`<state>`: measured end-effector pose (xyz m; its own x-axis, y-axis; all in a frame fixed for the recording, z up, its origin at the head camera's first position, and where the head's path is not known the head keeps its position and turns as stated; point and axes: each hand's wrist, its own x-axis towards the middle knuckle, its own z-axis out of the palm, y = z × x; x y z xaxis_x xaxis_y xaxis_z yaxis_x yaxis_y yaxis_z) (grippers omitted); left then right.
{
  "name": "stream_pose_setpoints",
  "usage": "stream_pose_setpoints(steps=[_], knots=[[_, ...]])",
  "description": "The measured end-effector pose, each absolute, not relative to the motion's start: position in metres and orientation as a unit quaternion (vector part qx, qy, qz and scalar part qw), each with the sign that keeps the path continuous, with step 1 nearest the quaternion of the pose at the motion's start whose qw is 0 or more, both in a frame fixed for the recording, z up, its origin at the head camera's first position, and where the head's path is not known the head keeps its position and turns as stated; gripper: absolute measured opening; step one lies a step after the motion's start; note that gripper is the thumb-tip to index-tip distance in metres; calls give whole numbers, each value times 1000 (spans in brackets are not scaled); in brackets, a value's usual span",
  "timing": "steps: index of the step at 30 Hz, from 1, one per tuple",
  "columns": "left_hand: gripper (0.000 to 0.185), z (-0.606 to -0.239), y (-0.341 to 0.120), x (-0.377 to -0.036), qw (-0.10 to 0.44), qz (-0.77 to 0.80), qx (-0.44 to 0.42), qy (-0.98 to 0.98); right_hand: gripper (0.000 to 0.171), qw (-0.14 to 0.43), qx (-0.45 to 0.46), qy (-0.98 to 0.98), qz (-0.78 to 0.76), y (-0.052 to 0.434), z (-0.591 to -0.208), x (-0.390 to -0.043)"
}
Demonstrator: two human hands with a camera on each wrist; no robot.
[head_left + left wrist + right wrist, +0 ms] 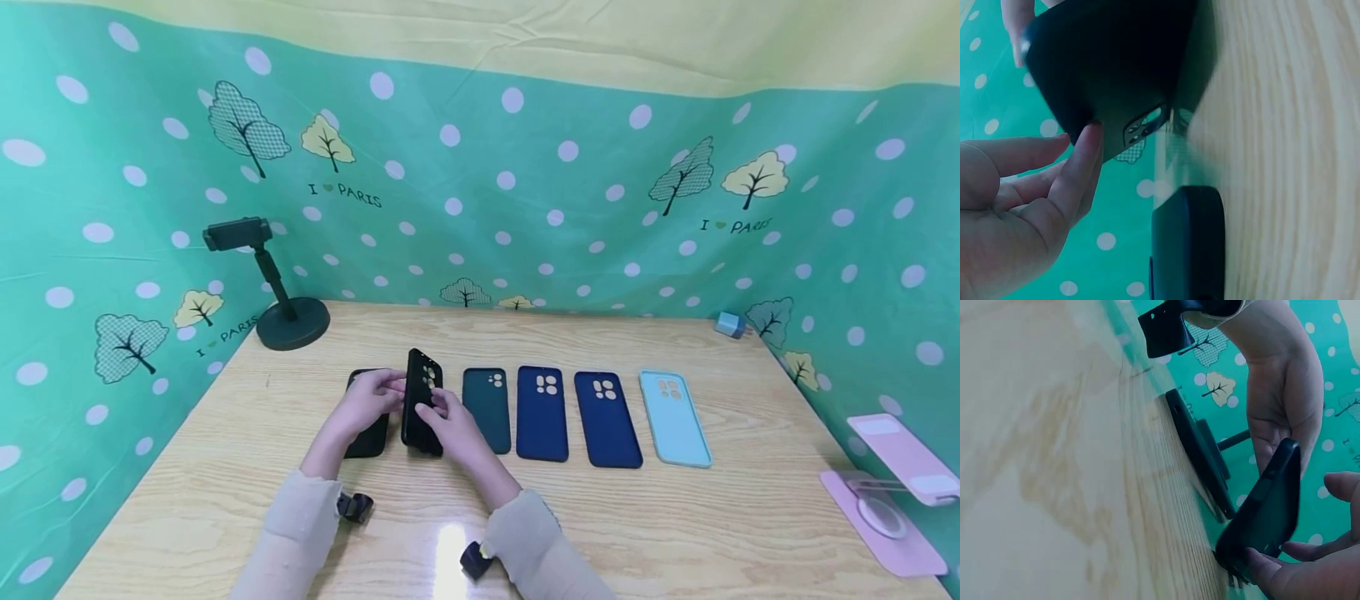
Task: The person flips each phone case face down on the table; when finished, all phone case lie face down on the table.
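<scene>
Near the middle of the table, both hands hold a black phone case (417,404) tilted up on edge, with camera cutouts near its top. My left hand (372,402) grips its left side; the left wrist view shows the fingertips (1090,134) pinching the case close to the cutouts. On the other side my right hand (452,421) holds it, and in the right wrist view its fingers (1263,565) pinch the lower end of the case (1266,506). Another black case (367,435) lies flat, partly hidden beneath the left hand.
Rightward in a row lie a dark green case (486,412), two navy cases (542,425) and a light blue case (677,421). A black phone stand (292,323) is at back left, a small blue block (730,325) at back right, and a pink folding stand (888,517) at the right edge.
</scene>
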<state>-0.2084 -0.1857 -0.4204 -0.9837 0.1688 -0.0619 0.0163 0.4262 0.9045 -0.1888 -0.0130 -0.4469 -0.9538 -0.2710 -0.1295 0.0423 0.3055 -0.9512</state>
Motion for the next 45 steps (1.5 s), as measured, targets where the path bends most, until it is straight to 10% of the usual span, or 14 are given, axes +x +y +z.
stream_pose_setpoints(steps=[45], knots=[[58, -426, -180, -207, 123, 458, 43, 879, 49, 86, -24, 755, -650, -8, -447, -195]])
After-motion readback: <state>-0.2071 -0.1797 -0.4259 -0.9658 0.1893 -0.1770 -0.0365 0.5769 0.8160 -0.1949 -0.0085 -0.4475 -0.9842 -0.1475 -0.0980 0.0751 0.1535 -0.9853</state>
